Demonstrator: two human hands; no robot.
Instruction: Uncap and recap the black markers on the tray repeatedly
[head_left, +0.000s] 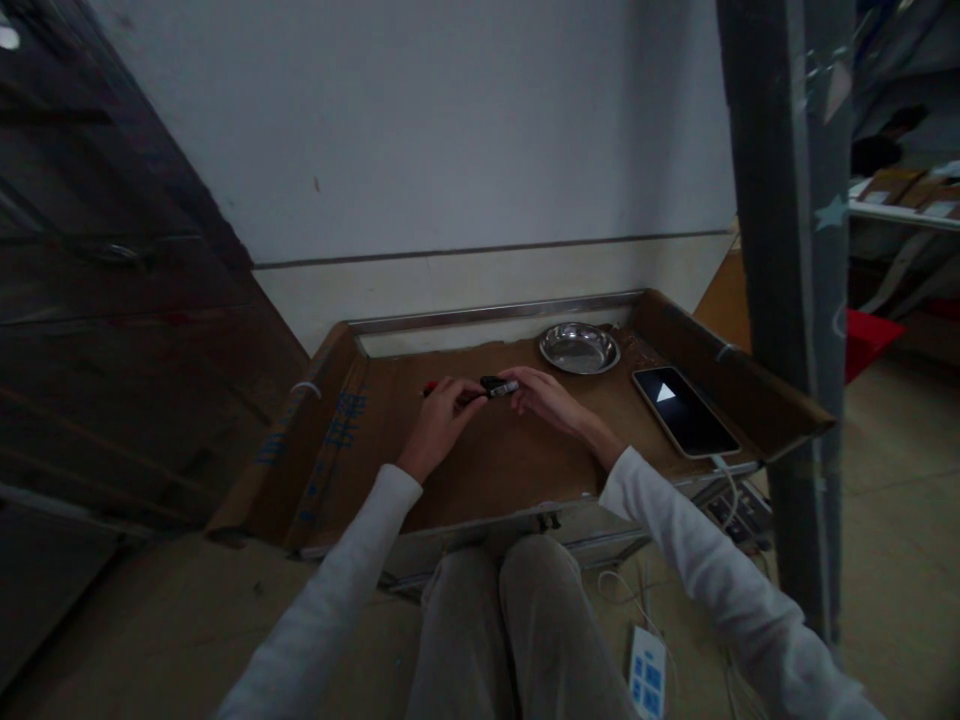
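Knees in pale trousers (517,620) sat closest, with a white power strip (647,672) on the floor just beside them and loose cables trailing off to the right. Beyond the knees stood a low worktop (465,470) lined with brown cardboard, its sides folded up like a shallow tray.

Both white-sleeved arms reached out over it. The left hand (442,415) was closed, fingers pinching one end of a small dark object (499,386) that had a pale band along it; something red (429,388) showed just behind that hand, though I couldn't tell whether it was part of the same piece. The right hand (547,395) pinched the other end with its fingertips, so the little thing was held between the two hands, just above the cardboard near the middle of the worktop.

A shiny metal dish (579,347) sat near the back rim, right of the hands. Further right a phone (685,410) lay flat, screen lit, its white cable (726,480) hanging over the front edge.

To my eye the grip looked slight: a piece that small, pulled or twisted from both ends, could slip and skid off the cardboard to the floor. An elbow swinging right might also catch the cable and drag the phone off.
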